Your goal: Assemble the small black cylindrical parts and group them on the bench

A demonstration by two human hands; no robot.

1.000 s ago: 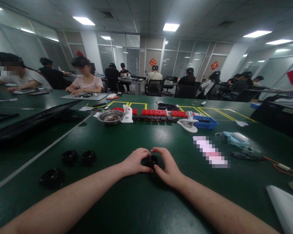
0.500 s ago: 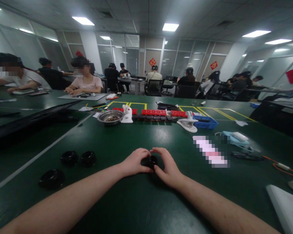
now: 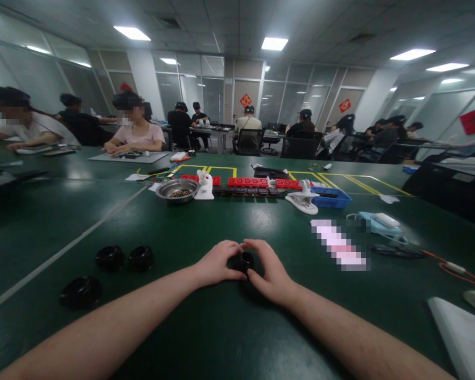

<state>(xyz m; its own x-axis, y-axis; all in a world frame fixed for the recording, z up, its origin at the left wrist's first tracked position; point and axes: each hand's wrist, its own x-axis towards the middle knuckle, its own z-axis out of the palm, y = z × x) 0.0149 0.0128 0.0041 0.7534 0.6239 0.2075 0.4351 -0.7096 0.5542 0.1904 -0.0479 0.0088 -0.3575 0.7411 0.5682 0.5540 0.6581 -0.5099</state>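
At the middle of the green table, my left hand (image 3: 218, 263) and my right hand (image 3: 274, 272) close round a small black round part (image 3: 246, 260) with a hole in its top. The fingers of both hands curve about its sides, and the fingertips nearly meet behind it. Much of the part is hidden by the hands. To the left of my left forearm lie three glossy black ring-shaped pieces: a larger one (image 3: 81, 292) near me, and two smaller ones, the left (image 3: 110, 257) and the right (image 3: 141, 258), beyond it.
Farther back stand a metal bowl (image 3: 177, 191) of small pieces, a white clamp (image 3: 204, 186), a row of red blocks (image 3: 248, 182), another white clamp (image 3: 303, 198) and a blue tray (image 3: 332, 198). At right are a light-blue device (image 3: 380, 226), cables and a white slab (image 3: 465, 335). Several people sit beyond.
A long black object that lay across the table at the left is gone from there. My hands stay round the black part with little change. The view has shifted slightly.
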